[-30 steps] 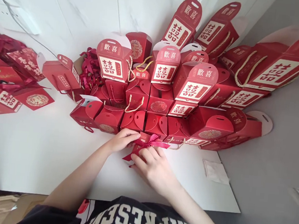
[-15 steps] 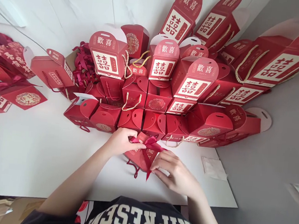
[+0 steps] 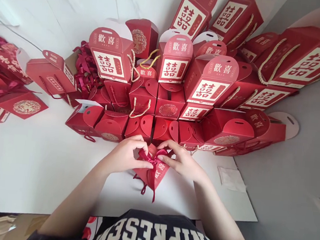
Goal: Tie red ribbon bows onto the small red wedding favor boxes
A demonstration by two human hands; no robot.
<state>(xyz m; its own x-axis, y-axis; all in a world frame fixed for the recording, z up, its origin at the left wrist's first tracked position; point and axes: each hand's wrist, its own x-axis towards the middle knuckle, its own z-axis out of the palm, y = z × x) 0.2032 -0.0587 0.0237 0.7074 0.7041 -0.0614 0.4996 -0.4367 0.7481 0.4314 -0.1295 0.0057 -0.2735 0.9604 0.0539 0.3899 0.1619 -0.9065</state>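
A small red gift box (image 3: 159, 172) with gold characters stands on the white table in front of me. A dark red satin ribbon (image 3: 152, 176) is tied in a bow on its top, one tail hanging down the near side. My left hand (image 3: 127, 152) pinches the bow's left part between thumb and fingers. From the other side, my right hand (image 3: 183, 160) grips the bow's right loop, thumb below and forefinger above. A twisted dark red cord (image 3: 143, 189) dangles at the box's lower left.
Several red gift boxes (image 3: 168, 107) are stacked behind my hands, some with gold rope handles. More boxes (image 3: 22, 105) lie at the left. A heap of red ribbons (image 3: 83, 65) sits at the back. A white tissue (image 3: 231, 178) lies at the right by a grey wall (image 3: 289, 185).
My right hand has moved up and inward from the ribbon's tail to the bow's right loop. The left hand stays at the bow. The view has shifted slightly.
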